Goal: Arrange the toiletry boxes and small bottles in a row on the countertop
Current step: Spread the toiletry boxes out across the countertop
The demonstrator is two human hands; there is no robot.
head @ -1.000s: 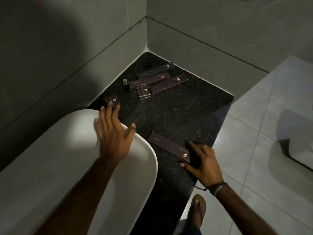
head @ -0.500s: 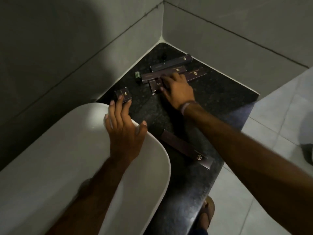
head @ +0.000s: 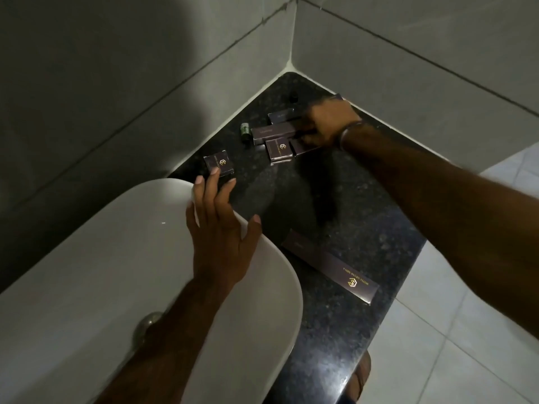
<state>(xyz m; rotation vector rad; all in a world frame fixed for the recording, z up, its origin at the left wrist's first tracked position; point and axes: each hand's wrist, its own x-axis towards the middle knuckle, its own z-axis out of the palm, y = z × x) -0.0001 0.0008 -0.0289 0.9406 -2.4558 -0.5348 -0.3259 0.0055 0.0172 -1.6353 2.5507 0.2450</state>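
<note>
We had the right hand [head: 326, 121] over the far cluster of dark boxes in the corner of the black stone tabletop [head: 335, 205], its fingers curled down among the long boxes [head: 267, 132] — whether they were actually gripping one, we could not tell. The left hand [head: 218, 228] rested on the rim of the white basin [head: 87, 258], fingers spread open, the tips just touching a small square box [head: 219, 163]. A second square box [head: 278, 148] lay against the long ones, a small green-capped bottle [head: 244, 131] stood just beside them, and one more long box [head: 329, 265] lay apart near the front edge.

We judged the boxes to be thin card — light, stiff enough to slide, easy to crush if squeezed on the flat faces; better taken by the long edges. The little bottle looked likely to roll or tip, so a hold around its body seemed safest. All boxes appeared shut; their contents could not be seen. The basin held nothing but its drain [head: 147, 325].
</note>
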